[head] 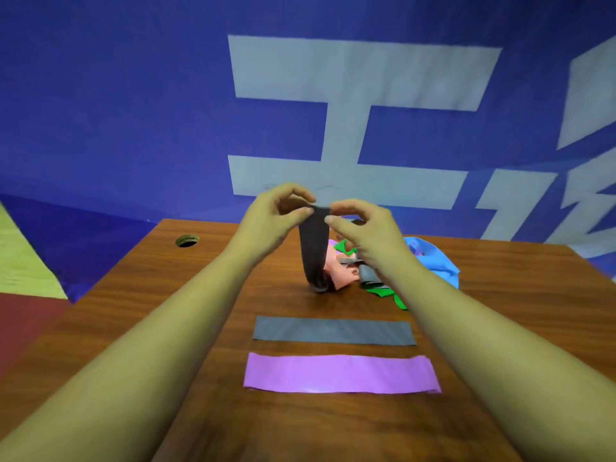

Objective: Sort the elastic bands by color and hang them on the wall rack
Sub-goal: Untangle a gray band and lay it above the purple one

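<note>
Both hands are raised over the wooden table [133, 295]. My left hand [276, 218] and my right hand [363, 231] each pinch the top edge of a black elastic band [313, 251], which hangs down with its lower end touching the table. Behind it lies a jumbled pile of bands: pink [340, 271], green [383, 291], grey [368, 273] and blue [433, 258]. Nearer to me a grey band [333, 331] and a purple band [340, 374] lie flat, parallel, one in front of the other. No wall rack shows in view.
A round cable hole [186, 240] sits near the table's far left corner. A blue banner with large white characters [350, 128] hangs behind the table. Yellow and red floor mats [23, 278] lie to the left.
</note>
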